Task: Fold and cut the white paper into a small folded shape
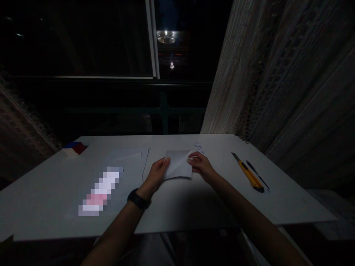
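Note:
A white sheet of paper [179,166], roughly square with a faint diagonal crease, is held up over the middle of the white table. My left hand [157,171] grips its left edge, thumb on the near face. At the right edge, near the upper corner, my right hand [202,165] pinches the paper between thumb and fingers. The fingers behind the sheet are hidden. A dark band [138,198] circles my left wrist.
On the white table [194,210], a yellow box cutter [248,173] and a pen [257,173] lie at right. Paper scraps [199,148] lie behind my right hand. Larger paper sheets [130,159] and a pixelated bright object [101,190] are left, beyond them a coloured cube [74,147].

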`<action>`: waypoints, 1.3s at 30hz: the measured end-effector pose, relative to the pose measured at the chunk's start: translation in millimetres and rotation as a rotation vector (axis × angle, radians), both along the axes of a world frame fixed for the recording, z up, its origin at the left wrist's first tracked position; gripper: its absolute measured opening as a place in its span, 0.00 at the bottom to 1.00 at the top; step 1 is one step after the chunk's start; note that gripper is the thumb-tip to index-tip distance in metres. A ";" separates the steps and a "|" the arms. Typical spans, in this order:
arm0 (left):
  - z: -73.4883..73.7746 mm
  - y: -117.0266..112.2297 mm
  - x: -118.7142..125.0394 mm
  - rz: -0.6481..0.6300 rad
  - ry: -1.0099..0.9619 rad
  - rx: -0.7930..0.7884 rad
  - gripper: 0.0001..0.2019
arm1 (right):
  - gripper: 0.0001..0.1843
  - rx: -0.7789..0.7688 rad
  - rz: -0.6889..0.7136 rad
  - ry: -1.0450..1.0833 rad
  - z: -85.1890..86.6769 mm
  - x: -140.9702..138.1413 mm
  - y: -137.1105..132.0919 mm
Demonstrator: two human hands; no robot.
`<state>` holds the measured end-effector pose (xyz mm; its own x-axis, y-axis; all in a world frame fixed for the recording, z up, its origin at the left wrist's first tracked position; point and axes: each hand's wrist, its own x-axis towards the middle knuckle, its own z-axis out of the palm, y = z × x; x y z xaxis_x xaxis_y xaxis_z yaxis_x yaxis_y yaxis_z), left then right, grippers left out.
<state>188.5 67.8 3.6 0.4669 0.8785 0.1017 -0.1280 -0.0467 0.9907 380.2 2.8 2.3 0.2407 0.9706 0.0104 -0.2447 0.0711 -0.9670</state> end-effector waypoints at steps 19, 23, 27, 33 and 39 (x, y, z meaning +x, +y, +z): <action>12.8 0.1 -4.0 -0.008 -0.346 -0.245 0.18 | 0.24 0.001 -0.112 -0.161 -2.2 -1.1 5.8; 11.3 3.8 -6.6 0.186 -0.170 -0.115 0.15 | 0.16 -0.003 -0.012 -0.245 0.3 14.3 5.4; 12.6 6.5 -8.9 0.247 -0.049 0.058 0.17 | 0.16 0.010 0.061 -0.287 5.5 29.5 2.4; 13.2 3.2 -6.9 0.115 -0.098 -0.035 0.19 | 0.19 0.030 -0.019 -0.312 9.8 44.3 -0.6; 14.9 -0.2 -6.1 0.070 -0.181 -0.152 0.19 | 0.26 0.055 -0.201 -0.190 8.0 38.8 2.7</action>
